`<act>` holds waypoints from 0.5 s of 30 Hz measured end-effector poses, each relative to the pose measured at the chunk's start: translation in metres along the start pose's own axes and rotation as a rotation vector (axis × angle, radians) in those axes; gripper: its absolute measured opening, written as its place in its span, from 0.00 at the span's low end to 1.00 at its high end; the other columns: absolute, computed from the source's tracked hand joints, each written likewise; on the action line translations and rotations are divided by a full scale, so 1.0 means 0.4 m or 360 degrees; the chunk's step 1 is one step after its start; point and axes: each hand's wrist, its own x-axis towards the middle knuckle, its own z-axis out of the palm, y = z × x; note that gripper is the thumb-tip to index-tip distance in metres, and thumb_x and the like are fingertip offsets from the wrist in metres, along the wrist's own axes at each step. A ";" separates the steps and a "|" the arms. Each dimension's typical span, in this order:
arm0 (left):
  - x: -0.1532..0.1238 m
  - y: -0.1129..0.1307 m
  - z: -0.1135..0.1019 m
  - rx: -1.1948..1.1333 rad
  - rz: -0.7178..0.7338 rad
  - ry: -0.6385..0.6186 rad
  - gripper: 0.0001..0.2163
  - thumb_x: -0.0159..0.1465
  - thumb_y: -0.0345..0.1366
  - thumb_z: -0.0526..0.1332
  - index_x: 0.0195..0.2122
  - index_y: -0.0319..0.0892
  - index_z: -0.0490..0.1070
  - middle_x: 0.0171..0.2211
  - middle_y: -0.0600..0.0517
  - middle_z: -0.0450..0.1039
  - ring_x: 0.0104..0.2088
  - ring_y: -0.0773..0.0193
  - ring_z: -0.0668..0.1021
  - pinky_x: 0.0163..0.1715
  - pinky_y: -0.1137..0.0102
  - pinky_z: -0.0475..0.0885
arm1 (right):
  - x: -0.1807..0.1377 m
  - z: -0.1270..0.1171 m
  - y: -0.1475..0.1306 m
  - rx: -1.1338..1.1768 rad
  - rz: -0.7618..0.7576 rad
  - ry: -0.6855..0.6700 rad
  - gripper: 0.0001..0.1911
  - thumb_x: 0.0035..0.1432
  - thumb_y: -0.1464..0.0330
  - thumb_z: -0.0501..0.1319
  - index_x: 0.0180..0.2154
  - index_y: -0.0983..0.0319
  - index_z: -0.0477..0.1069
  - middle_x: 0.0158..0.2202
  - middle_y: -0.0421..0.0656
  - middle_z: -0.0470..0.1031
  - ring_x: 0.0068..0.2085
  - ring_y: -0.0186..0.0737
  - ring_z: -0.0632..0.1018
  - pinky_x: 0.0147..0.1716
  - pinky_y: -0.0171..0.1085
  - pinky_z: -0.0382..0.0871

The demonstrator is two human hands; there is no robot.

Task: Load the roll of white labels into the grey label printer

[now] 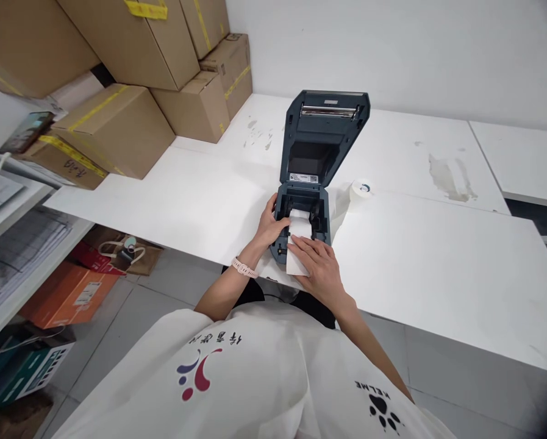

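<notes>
Between our two hands stood a dark blue-gray label printer [303, 185] on a white table [410, 256], its lid [312, 152] raised and tilted back beyond our fingers. Our left hand [271, 225] clasped the printer's left wall, fingers outside, thumb bent over the edge toward the white paper roll [300, 225] seated within. Our right hand [318, 265] lay over the front, fingers pressed close together on a white paper strip [294, 263] that reached past the printer's front edge toward us; we could not tell whether the thumb pinched it from beneath.

Beyond our right hand, just beside the printer, a second white roll [360, 189] rested on the table, a pale band [343, 216] trailing from it. Far to the left of our left hand, brown cardboard boxes [117, 131] with yellow tape were stacked. Nearer us, a pink wristband [244, 267] circled our left wrist, and below it to the left sat an orange box [74, 296].
</notes>
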 end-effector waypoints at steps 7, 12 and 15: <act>-0.003 0.004 -0.002 -0.0015 -0.0002 0.0007 0.39 0.61 0.36 0.64 0.74 0.43 0.51 0.74 0.44 0.56 0.73 0.49 0.63 0.71 0.58 0.63 | 0.000 0.011 -0.005 -0.0065 -0.0028 0.0054 0.30 0.64 0.68 0.65 0.66 0.57 0.66 0.68 0.46 0.70 0.66 0.55 0.74 0.63 0.58 0.66; -0.094 0.008 0.001 0.0098 -0.0088 -0.0023 0.43 0.65 0.52 0.65 0.76 0.51 0.44 0.78 0.47 0.45 0.77 0.46 0.54 0.73 0.53 0.59 | -0.011 -0.017 -0.001 0.0166 -0.0033 0.0021 0.33 0.63 0.52 0.67 0.66 0.55 0.67 0.68 0.49 0.70 0.66 0.59 0.73 0.65 0.62 0.64; -0.178 0.008 -0.005 0.0080 -0.0196 -0.0077 0.48 0.63 0.58 0.66 0.77 0.55 0.38 0.80 0.50 0.37 0.78 0.42 0.49 0.73 0.51 0.59 | 0.007 -0.075 0.036 0.0661 0.0029 0.0046 0.32 0.61 0.46 0.66 0.62 0.50 0.71 0.62 0.46 0.77 0.64 0.57 0.75 0.64 0.60 0.68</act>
